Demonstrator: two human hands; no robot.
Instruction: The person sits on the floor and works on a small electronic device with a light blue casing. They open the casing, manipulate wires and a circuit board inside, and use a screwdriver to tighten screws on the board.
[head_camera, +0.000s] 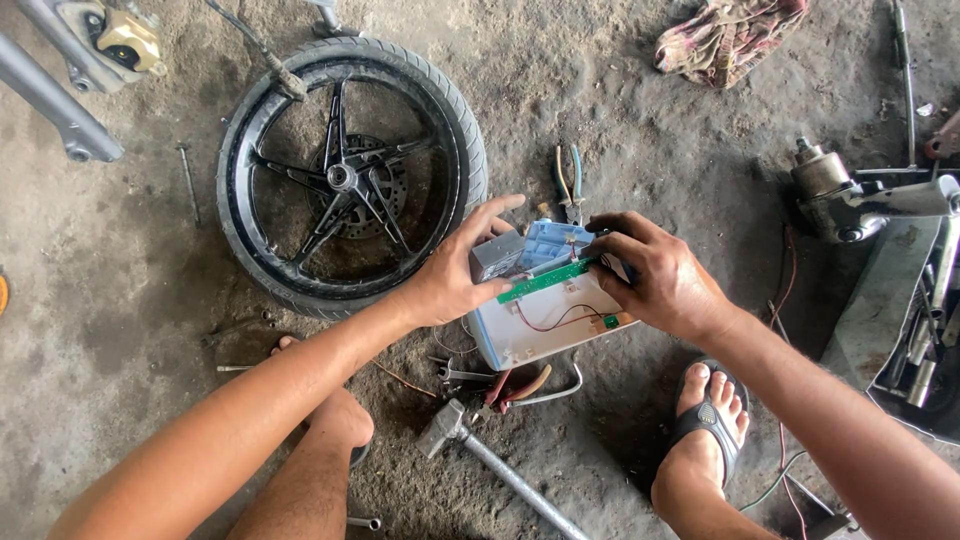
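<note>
Two bare hands meet over a white, box-shaped plastic battery pack (535, 325) held just above a dusty concrete floor (620, 130), seen from the head camera. The left hand (455, 275) curls round the pack's far left corner, fingers spread over a small grey block (497, 254); the right hand (655, 275) is closed on the right end, fingertips pinching at a narrow green circuit board (545, 280) that lies across the top, with one thin red wire (560, 320) looping below it. A pale blue plastic cell holder (553, 240) shows between the hands

The pack looks rigid and probably fairly heavy for its size, best gripped by its plain side walls; the board and wire look fragile and easily torn loose

One black motorcycle wheel with tyre (350, 175) lies flat beyond the left hand. One pair of green-handled pliers (570, 185) rests just behind the pack, one red-handled tool (515, 388) beneath it, one grey metal hammer (470, 440) nearer the knees. One crumpled rag (730, 38) lies at top right. One sandalled foot (708, 420) shows at right
</note>
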